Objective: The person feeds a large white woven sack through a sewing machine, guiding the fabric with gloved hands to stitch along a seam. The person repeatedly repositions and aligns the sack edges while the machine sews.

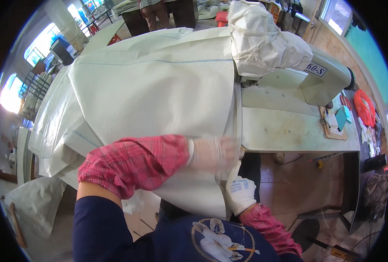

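A large sheet of white woven plastic fabric point(159, 100), with a dashed blue line along its far side, spreads in layers over the table. Its right edge runs beside the sewing machine's bed point(294, 129). My left hand point(215, 153) reaches across the fabric to that edge; motion smears its fingers, so their grip is unclear. Lower down, my right hand point(240, 192), in a white glove with blue print, closes on the fabric's near right edge. The sewing machine point(323, 81) stands ahead to the right, its head end wrapped in white plastic point(264, 41).
A clipboard point(334, 124) lies at the right of the machine table, with a red plastic bag point(364, 107) beyond it. A plastic-like grey-white sack point(34, 203) sits at lower left. At the far side another person point(155, 15) stands by a dark table.
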The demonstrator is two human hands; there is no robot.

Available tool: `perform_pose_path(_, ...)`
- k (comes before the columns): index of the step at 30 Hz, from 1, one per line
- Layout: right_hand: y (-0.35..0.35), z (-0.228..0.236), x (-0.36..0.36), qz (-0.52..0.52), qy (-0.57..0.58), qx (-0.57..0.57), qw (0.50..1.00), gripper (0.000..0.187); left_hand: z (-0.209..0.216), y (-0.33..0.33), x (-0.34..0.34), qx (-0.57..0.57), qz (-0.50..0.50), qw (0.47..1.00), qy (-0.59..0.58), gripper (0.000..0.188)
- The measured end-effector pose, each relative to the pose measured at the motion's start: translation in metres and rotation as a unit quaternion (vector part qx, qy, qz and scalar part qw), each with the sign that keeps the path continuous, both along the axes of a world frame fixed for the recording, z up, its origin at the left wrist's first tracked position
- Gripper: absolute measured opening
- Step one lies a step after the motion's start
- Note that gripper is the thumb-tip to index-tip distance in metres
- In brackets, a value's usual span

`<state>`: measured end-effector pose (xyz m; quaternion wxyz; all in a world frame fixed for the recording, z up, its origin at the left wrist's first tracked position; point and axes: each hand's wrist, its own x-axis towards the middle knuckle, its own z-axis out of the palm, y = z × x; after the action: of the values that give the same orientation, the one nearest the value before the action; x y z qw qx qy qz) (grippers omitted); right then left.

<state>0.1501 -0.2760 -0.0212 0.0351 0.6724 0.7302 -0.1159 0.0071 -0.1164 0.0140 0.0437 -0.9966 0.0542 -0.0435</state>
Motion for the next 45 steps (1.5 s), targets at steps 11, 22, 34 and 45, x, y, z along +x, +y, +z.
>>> perform_pose_path(11, 0.221, 0.006, 0.037, -0.054, 0.013, 0.035, 0.998, 0.050, 0.087, 0.134, -0.064, 0.310, 0.303, 0.864, 0.255, 0.015)
perform_pose_path(22, 0.152, 0.014, -0.014, 0.279, -0.062, 0.065, 0.956, 0.043, 0.177, -0.177, 0.007, -0.075, -0.090, 0.971, 0.207, 0.023)
perform_pose_path(34, -0.032, -0.016, 0.023, 0.324, 0.596, -0.114, 0.726, 0.043, 0.033, -0.003, 0.001, -0.023, 0.253, 0.955, 0.150, 0.075)
perform_pose_path(45, 0.023, 0.025, 0.047, -0.162, 0.333, 0.063, 0.927, 0.055, 0.001, -0.027, 0.014, -0.080, 0.288, 0.950, 0.086, 0.060)
